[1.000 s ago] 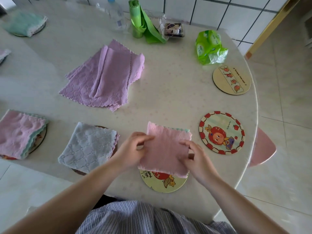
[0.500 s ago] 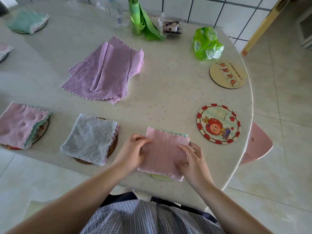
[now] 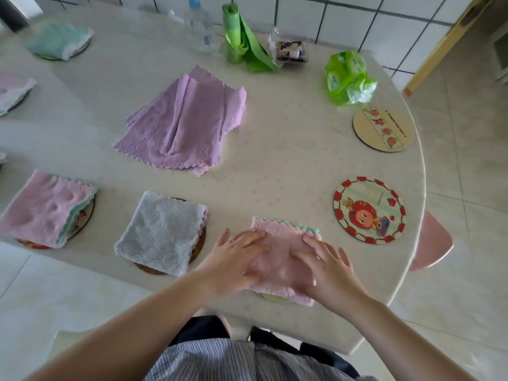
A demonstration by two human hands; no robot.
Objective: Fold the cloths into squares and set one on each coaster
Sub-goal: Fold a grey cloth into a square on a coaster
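Left hand [image 3: 233,259] and right hand [image 3: 328,266], fingers straight and a little apart from each other, press flat on the folded pink cloth [image 3: 283,257], which covers a coaster [image 3: 270,297] at the near edge of the table [image 3: 288,149]. Leftward, a grey cloth [image 3: 160,232] and another pink cloth [image 3: 46,209] lie on coasters. Right of the hands, two bare coasters [image 3: 369,210] [image 3: 383,129]. Farther back, unfolded purple cloths [image 3: 184,122].
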